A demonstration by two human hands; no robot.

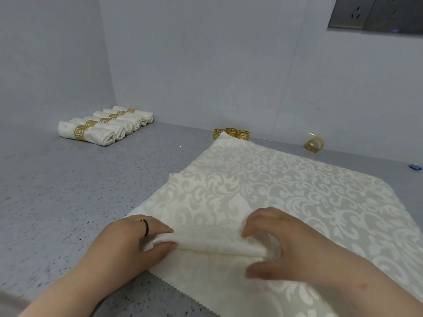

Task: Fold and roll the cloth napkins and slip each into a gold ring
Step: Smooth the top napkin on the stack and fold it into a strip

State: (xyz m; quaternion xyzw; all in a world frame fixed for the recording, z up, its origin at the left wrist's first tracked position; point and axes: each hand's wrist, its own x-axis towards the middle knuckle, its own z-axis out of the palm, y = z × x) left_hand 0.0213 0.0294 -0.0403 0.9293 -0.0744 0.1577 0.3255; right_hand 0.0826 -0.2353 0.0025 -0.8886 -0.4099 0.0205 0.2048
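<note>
Cream damask napkin (263, 191) on speckled counter (57, 191); my left hand (137, 241) and right hand (281, 245) pinch its rolled fold; no writing legible.

The napkin (263, 191) under my fingers was cream damask cloth, its woven scrolls faintly shiny, its edge pinked. The rings (231, 133) were glossy gold openwork metal. The countertop (57, 202) looked matt, speckled grey stone.

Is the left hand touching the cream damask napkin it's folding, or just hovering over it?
Touching. The head view shows the left hand pinching the folded edge of the cream damask cloth napkin, fabric caught between thumb and fingers on the speckled grey counter.
</note>
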